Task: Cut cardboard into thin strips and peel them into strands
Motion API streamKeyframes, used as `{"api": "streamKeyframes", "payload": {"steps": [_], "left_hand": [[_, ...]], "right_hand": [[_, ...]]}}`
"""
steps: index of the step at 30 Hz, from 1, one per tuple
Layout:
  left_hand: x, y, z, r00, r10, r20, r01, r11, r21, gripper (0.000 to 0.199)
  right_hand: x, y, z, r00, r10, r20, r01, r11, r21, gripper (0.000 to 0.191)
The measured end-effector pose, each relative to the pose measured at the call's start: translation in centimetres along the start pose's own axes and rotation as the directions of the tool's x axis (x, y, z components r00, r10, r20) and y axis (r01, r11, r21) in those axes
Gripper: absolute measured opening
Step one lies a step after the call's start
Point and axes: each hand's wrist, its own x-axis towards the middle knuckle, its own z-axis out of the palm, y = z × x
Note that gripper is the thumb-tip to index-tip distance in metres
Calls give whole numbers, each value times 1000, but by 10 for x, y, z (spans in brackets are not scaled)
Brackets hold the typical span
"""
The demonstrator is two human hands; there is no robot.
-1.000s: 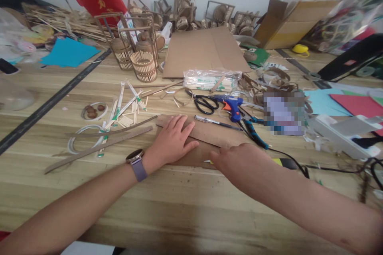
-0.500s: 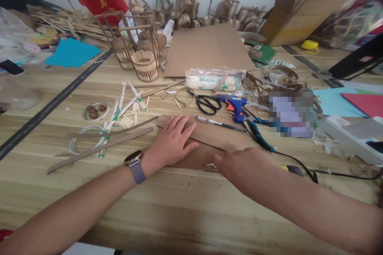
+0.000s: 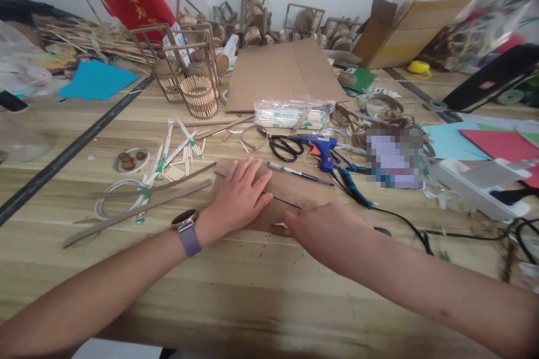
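My left hand (image 3: 242, 193) lies flat with its fingers spread, pressing on brown cardboard (image 3: 295, 185) on the wooden table. A thin dark line, a cut or an edge, runs slantwise across the cardboard from beside my left hand toward the right one. My right hand (image 3: 315, 227) is closed around a yellow and black utility knife (image 3: 382, 231), mostly hidden beneath the palm. Its tip shows just left of the fingers, low over the cardboard's near part. A pen (image 3: 301, 173) rests along the cardboard's far side.
Beyond the pen are black scissors (image 3: 286, 147), a blue glue gun (image 3: 323, 151) and blue-handled pliers (image 3: 356, 189) with a cable nearby. Sticks (image 3: 181, 168), tape rings and brown strips (image 3: 138, 213) lie left. Small baskets (image 3: 199, 98) and a large cardboard sheet (image 3: 286, 76) are behind.
The view has shifted slightly to the right. My right hand has moved a little left with the knife, closer to my left hand, which stays spread on the cardboard.
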Motion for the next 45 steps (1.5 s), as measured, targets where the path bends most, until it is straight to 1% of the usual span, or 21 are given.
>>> {"api": "streamKeyframes", "payload": {"steps": [5, 11, 15, 20, 26, 36, 45], "left_hand": [[3, 3, 7, 999, -22, 36, 23, 1000, -8, 53], [2, 0, 12, 998, 3, 60, -4, 1000, 26, 61], [1, 0, 12, 998, 14, 67, -16, 999, 36, 62], [1, -1, 13, 998, 16, 62, -18, 999, 34, 63], [1, -1, 12, 998, 15, 64, -17, 1000, 24, 63], [1, 0, 11, 997, 4, 73, -5, 1000, 4, 63], [1, 0, 10, 996, 4, 85, -6, 1000, 18, 63]], "right_hand": [[10, -5, 4, 1000, -10, 29, 11, 998, -61, 26], [14, -1, 15, 999, 8, 32, -5, 996, -91, 27], [14, 0, 15, 999, 2, 37, 2, 996, -94, 23], [16, 2, 14, 997, 13, 72, -6, 996, -91, 24], [14, 3, 13, 994, 15, 107, -7, 997, -76, 29], [9, 6, 11, 989, 4, 148, 7, 997, -76, 32], [3, 13, 18, 985, 19, 173, -5, 997, -81, 29]]}}
